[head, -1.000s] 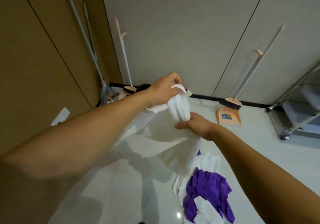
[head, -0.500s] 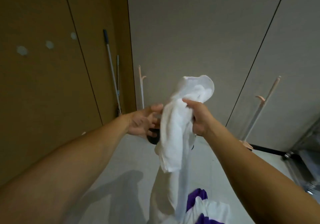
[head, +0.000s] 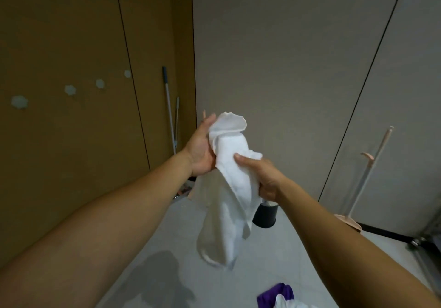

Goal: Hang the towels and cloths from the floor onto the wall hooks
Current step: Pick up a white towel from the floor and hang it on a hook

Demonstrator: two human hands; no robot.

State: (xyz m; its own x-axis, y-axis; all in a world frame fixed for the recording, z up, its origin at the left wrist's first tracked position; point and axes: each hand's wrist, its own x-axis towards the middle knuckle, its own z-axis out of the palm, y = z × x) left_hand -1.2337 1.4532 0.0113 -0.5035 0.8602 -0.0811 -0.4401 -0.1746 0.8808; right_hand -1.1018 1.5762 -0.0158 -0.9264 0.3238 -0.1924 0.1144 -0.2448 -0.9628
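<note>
Right hand (head: 263, 180): is gripping the white towel (head: 232, 188) at mid-length, thumb pressing across its front, fingers wrapping round behind and mostly hidden
Left hand (head: 199, 151): is lying palm-in against the towel's upper left side, pointing upward; its fingers are going behind the cloth, so how far they are closing cannot be told
White towel, count one: is being held in the air between both hands, top flopping over in a loose fold, lower end hanging free above the floor (head: 167, 236)
Black bin (head: 265, 215), count one: is standing on the floor just behind the towel, its left part being covered by the cloth
Purple cloth (head: 274, 294), count one: is lying on the floor at the bottom edge, being cut off by the frame; a white cloth (head: 285, 304) is lying against it, also cut off
Wall hooks (head: 70, 89), count five: are showing as pale round blurs on the brown wall, four in a rising row, one at the top edge; shape too soft to make out
Long handles (head: 168, 107), count two: are leaning in the corner, lower ends hidden behind the left arm
Pink broom (head: 372, 171), count one: is leaning on the grey wall at right, base partly hidden by the right forearm
</note>
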